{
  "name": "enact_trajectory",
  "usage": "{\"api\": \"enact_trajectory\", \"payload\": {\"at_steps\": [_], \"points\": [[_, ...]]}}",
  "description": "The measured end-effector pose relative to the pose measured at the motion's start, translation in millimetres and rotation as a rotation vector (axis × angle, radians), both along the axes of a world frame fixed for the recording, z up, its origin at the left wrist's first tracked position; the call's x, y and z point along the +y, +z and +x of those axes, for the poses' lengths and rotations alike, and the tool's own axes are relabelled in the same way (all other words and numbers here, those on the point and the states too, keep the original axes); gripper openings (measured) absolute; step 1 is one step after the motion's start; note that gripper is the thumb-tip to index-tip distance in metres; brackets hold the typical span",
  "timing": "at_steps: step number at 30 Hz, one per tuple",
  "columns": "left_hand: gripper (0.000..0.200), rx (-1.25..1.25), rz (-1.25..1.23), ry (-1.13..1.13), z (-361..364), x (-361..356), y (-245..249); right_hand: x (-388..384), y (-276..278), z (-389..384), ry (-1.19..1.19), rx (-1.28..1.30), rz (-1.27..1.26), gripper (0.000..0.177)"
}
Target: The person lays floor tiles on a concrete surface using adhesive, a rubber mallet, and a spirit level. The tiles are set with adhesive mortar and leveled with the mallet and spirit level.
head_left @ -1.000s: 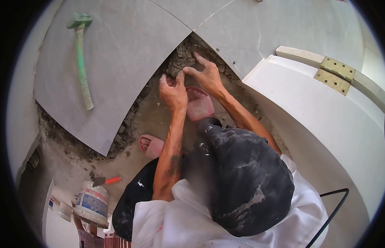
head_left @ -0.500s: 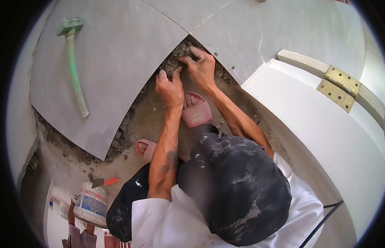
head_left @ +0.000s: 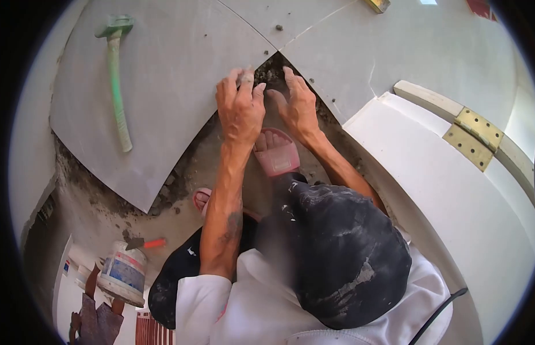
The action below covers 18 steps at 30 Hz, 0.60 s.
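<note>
Rough mortar [head_left: 271,75] lies in the far corner of the gap, between your hands. Your right hand [head_left: 300,112] has its thumb and fingers spread; your left hand [head_left: 240,112] curls by the edge of the left tile [head_left: 158,109] — whether its grip pinches anything, you can't tell from here. Work the mortar with light fingertips, keeping crumbs off the tile edges. The green hammer [head_left: 116,86] rests on that tile; a bucket [head_left: 125,270] stands near left, by another person [head_left: 101,319].

Dark, crumbly mortar [head_left: 271,73] lies just beside the large, flat grey tile [head_left: 164,92].
</note>
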<state>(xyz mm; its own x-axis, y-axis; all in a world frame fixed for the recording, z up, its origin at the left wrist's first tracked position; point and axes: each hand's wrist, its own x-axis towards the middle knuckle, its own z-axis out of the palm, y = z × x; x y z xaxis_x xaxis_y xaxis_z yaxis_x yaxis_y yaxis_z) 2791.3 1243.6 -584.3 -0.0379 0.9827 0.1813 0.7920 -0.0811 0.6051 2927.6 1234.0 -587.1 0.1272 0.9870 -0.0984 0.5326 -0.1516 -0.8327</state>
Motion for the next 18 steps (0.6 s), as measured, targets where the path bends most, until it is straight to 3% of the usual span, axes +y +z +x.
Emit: {"api": "enact_trajectory", "payload": {"at_steps": [1,5,7,10,13,14,16,18], "points": [[0.027,0.084,0.072,0.029,-3,13,-7,7,-2,1,0.018,-0.074,0.233,0.041],[0.029,0.195,0.165,0.162,-32,66,-31,72,10,17,0.033,-0.305,0.393,0.039],[0.030,0.240,0.194,0.103,-36,96,-42,111,3,16,0.098,-0.425,0.552,0.040],[0.032,0.183,0.137,-0.084,-18,77,-41,77,-13,9,0.263,-0.234,0.313,0.050],[0.041,-0.107,0.053,-0.127,5,25,-25,26,-24,23,0.133,0.071,0.150,0.063],[0.046,-0.234,0.017,-0.108,9,10,-23,22,-19,30,0.162,-0.114,0.171,0.067],[0.058,0.043,-0.006,-0.098,6,-8,-22,11,0,39,0.209,-0.483,0.195,0.075],[0.069,0.212,0.021,-0.082,11,0,-21,22,-2,34,0.258,-0.587,0.205,0.086]]}}
